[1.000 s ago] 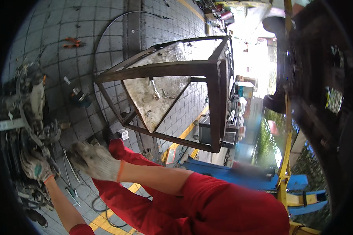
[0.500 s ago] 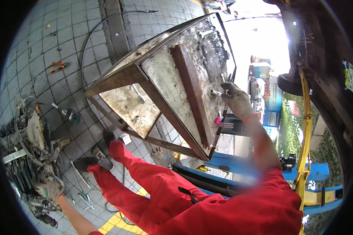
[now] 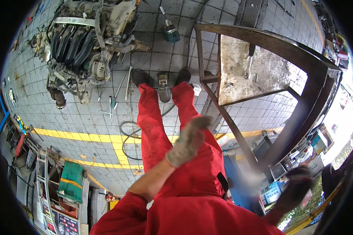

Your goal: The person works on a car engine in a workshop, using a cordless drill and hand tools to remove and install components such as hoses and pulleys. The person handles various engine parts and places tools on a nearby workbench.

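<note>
My left hand (image 3: 186, 145), in a pale knitted glove, hangs in front of my red trouser legs, its fingers smeared by motion. I can make out nothing in it. At the lower right my right hand (image 3: 300, 178) is dark and blurred beside the metal stand, so its fingers and any hold are unclear. The rusty steel stand (image 3: 270, 35) has a stained lower shelf (image 3: 231, 88). On that shelf lies a ratchet-like tool (image 3: 249, 62) with a dark handle, with small metal pieces near it. A car engine (image 3: 72, 49) rests on the tiled floor at the far left.
A teal power tool (image 3: 170, 33) with a long socket lies beyond my feet. Near the engine are a T-handle wrench (image 3: 110, 107) and long metal rods (image 3: 128, 83). A black hose (image 3: 127, 131) loops beside my legs. A ladder (image 3: 43, 184) and a green box (image 3: 70, 182) stand lower left.
My view has swung toward the engine and my feet. The left hand has come from the engine to before my legs; the right has left the stand's top, where it was among sockets.
</note>
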{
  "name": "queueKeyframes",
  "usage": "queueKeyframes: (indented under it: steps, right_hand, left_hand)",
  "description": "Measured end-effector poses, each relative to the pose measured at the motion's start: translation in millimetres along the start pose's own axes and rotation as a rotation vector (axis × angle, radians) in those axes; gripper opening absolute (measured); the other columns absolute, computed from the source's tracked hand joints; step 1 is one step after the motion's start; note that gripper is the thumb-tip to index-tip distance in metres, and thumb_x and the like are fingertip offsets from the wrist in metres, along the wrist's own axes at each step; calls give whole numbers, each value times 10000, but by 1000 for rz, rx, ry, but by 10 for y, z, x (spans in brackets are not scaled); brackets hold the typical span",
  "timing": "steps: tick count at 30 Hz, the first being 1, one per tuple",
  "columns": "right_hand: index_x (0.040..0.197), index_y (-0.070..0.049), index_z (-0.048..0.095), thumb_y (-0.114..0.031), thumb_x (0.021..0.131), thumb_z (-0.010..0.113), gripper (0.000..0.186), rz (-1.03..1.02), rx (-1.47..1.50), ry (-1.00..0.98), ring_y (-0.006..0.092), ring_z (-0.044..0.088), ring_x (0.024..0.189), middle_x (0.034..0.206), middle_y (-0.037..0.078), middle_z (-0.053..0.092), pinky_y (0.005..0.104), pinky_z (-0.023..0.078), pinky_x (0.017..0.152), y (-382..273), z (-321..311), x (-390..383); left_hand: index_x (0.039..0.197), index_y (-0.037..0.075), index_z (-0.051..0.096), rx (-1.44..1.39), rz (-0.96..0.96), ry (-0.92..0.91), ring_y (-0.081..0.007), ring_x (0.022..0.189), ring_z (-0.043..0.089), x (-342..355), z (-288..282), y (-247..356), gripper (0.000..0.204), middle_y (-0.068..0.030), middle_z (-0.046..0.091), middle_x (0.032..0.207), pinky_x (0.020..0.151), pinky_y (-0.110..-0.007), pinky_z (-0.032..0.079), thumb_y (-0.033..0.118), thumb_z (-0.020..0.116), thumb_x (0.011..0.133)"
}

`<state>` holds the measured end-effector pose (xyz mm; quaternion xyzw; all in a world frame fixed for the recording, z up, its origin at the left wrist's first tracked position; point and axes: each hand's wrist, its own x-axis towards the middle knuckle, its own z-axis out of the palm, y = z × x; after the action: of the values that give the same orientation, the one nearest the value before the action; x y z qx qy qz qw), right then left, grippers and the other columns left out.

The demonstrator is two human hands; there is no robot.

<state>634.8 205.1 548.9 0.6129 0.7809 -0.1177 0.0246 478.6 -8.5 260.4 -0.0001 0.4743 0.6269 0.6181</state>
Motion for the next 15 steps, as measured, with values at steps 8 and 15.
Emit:
queueKeyframes:
  steps: [8, 15]
  right_hand:
    - [1320, -44, 692, -152, 986, 747, 356, -367, 605, -836, 362, 717, 1180, 1373, 180, 681, 440, 619, 961, -654, 3685, -771]
    - [1580, -146, 519, -293, 1009, 723, 624, -421, 49, -890, 381, 631, 1372, 1561, 190, 589, 445, 561, 1101, 720, 6689, -1573]
  left_hand:
    - [1225, 44, 616, 71, -211, 242, -177, 880, 679, 464, -1293, -292, 287, -57, 706, 1036, 825, -353, 570, 289, 476, 1175]
    - [1219, 83, 580, 163, -60, 414, -164, 849, 667, 2111, -2988, -1590, 214, -42, 671, 995, 833, -343, 609, 258, 645, 1115]
